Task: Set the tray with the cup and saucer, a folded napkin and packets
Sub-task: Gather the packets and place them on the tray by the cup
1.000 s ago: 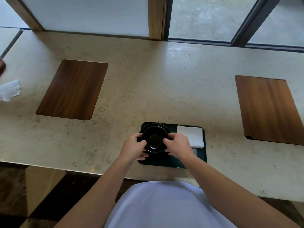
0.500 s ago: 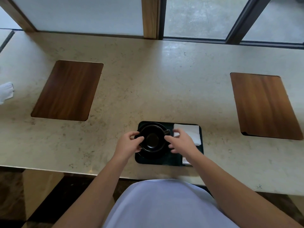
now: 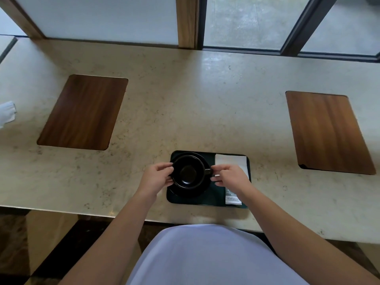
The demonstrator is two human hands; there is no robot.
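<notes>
Against the frame half a second back, the cup's handle now points right toward the right hand [image 3: 231,176], whose thumb and forefinger curl close at the handle; whether they actually pinch it I cannot tell. More of the packets shows below that wrist than before. The left hand [image 3: 157,177] keeps its place, fingers curled round the left rim of the cup [image 3: 188,173].

The tray [image 3: 205,199], a dark green rectangle with rounded corners, lies at the lower middle of the frame near the counter's front edge. In its left half a black round saucer [image 3: 193,193] carries the black cup, which looks empty and glossy inside. In the tray's upper right corner lies a white folded napkin [image 3: 230,161], flat and square-edged. Below it, at the lower right, sit pale printed packets [image 3: 232,199], partly covered by the right wrist.

The counter [image 3: 185,99] is pale, mottled stone. Two wood-grain rectangular panels with rounded corners lie on it: one at the upper left [image 3: 82,112], one at the right [image 3: 329,132]. A crumpled white cloth [image 3: 7,113] shows at the left edge.
</notes>
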